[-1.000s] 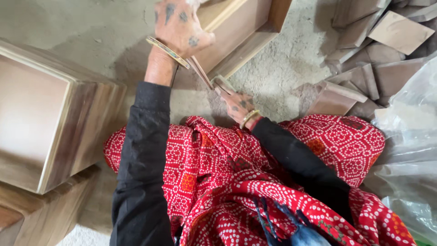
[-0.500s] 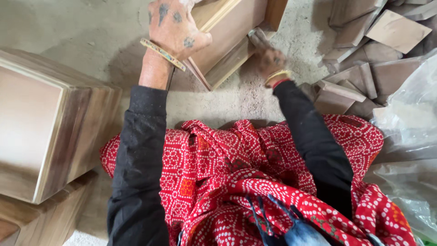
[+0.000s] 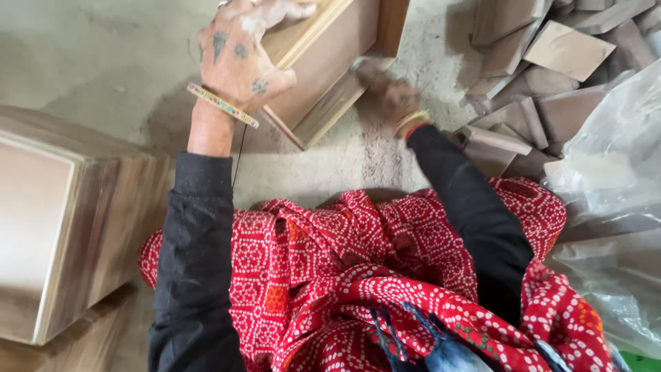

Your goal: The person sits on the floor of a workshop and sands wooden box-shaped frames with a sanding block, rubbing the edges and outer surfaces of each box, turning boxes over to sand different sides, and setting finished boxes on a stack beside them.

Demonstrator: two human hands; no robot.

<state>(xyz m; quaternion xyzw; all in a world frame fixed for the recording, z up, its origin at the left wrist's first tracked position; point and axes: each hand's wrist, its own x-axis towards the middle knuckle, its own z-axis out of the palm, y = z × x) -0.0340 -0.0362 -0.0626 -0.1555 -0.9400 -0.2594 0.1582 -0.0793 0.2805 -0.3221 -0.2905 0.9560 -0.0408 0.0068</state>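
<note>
On the concrete floor (image 3: 103, 55), your left hand (image 3: 241, 58) grips the wooden box (image 3: 330, 62) by its edge, fingers curled over it; your right hand (image 3: 396, 96) touches its lower corner, finger state blurred, impossible to tell.

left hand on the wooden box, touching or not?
Touching. The head view shows the left hand lying flat on the wooden box, fingers over its top edge, with no gap between them.
</note>
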